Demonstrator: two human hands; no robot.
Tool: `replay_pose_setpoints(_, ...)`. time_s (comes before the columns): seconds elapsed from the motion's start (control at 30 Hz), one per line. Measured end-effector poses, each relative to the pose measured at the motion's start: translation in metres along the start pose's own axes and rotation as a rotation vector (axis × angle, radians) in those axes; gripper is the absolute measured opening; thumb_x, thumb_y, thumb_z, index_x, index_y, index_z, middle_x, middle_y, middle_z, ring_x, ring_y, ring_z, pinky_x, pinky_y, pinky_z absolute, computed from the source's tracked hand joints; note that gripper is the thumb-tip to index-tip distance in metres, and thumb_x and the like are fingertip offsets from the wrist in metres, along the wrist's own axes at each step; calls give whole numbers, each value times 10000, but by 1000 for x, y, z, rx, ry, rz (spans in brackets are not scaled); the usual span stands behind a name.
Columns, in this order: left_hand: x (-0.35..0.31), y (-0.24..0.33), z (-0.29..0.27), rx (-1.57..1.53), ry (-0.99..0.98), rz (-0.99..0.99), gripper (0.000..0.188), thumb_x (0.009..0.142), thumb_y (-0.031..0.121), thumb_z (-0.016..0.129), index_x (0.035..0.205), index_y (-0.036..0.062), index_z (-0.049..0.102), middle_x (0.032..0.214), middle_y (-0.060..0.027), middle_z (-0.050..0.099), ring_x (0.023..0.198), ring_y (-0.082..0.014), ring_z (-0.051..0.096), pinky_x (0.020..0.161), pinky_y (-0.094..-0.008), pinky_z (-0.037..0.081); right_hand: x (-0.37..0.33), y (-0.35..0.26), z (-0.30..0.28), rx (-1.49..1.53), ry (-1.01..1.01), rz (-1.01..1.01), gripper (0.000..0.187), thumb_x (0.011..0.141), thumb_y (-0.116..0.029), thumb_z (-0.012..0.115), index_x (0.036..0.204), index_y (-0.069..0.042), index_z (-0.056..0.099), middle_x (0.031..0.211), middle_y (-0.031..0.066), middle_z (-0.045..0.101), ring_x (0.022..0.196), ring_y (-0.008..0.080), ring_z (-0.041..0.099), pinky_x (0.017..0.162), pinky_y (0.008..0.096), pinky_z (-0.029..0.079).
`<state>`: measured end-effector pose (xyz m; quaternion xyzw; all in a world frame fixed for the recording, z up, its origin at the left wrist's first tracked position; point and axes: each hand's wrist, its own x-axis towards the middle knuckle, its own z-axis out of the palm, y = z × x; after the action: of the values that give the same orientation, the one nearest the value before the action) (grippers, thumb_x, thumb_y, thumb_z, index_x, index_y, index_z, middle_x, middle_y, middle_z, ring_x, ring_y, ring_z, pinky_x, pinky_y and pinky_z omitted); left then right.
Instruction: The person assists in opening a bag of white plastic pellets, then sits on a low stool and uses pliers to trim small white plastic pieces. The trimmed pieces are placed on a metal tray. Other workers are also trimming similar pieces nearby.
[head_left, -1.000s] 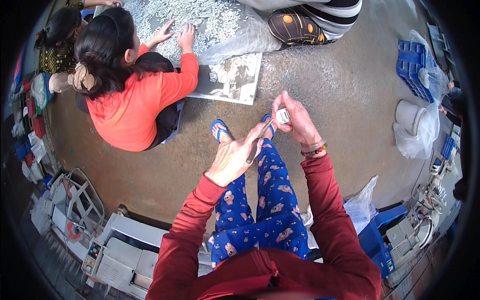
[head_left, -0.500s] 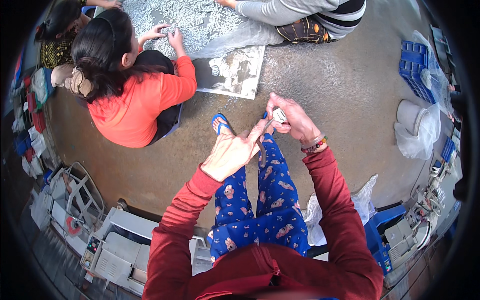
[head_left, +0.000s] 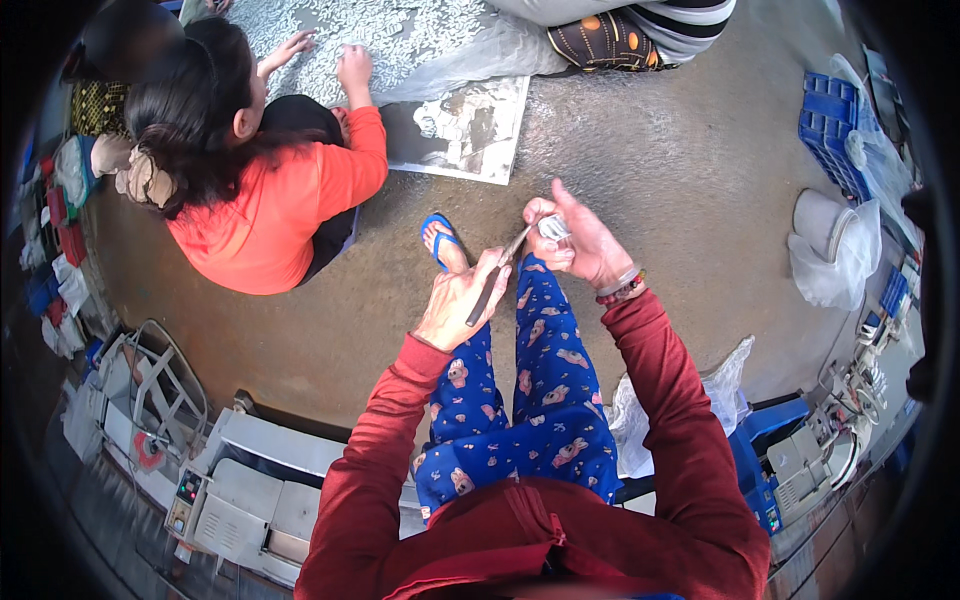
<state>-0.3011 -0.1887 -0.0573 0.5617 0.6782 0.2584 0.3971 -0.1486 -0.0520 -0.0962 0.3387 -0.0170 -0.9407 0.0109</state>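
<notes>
My left hand (head_left: pixel 458 302) is closed around a slim metal tool (head_left: pixel 484 300) with a dark handle; whether it is a small knife or tweezers I cannot make out. The handle slants down toward my wrist, and the narrow tip reaches up to the fingers of my right hand (head_left: pixel 592 248). Between those fingers sits a small whitish piece (head_left: pixel 553 228) with dark stripes, partly covered by the grip. My right thumb points up, away from the piece. Both hands are held in front of me above my knees.
A low table (head_left: pixel 500 165) spread with many small whitish pieces (head_left: pixel 390 40) stands ahead. A co-worker in orange (head_left: pixel 270 220) squats at its left; another person sits beyond. Blue crates (head_left: pixel 832 135), a white bucket (head_left: pixel 825 225) with netting, and machines (head_left: pixel 250 500) line the sides.
The tool has swung round in my left hand, its handle now lying across the near side of my fingers. My right thumb has lifted. The co-worker's hands have moved apart.
</notes>
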Motion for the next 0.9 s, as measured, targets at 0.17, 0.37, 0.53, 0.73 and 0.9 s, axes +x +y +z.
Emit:
replay_pose_setpoints(0.17,-3,2,-22,163,-165,37,185,883,199,503,1027,88,467,557,-131,555,453,-327,555,408,-412,424,1,-5,6,-139,58,72,597,923,-584,187,828,-82,497,540,36,461,365,55,268,314,182,229)
replay_pose_setpoints(0.37,0,3,-38,270,-282,119,198,866,178,516,1037,99,453,611,-138,574,450,-316,557,399,-402,418,-2,-3,17,-284,86,85,606,923,-589,175,814,-79,484,545,37,466,361,46,255,313,175,214)
replay_pose_setpoints(0.53,-3,3,-46,354,-283,190,177,853,194,533,978,103,447,609,-119,545,422,-298,538,366,-380,397,-2,1,17,-297,51,131,589,926,-582,184,828,-81,477,544,33,454,366,45,259,318,172,214)
replay_pose_setpoints(0.73,-4,6,-51,405,-259,211,189,875,238,526,992,107,456,604,-108,523,412,-275,537,354,-366,392,5,2,11,-95,15,227,528,933,-552,246,857,-84,476,561,26,429,390,55,296,320,182,230)
replay_pose_setpoints(0.9,1,8,-56,453,-266,235,193,883,248,511,999,101,465,615,-106,525,402,-262,535,353,-362,398,4,-2,11,-44,40,235,495,937,-532,281,866,-81,473,581,36,434,403,70,311,323,195,233)
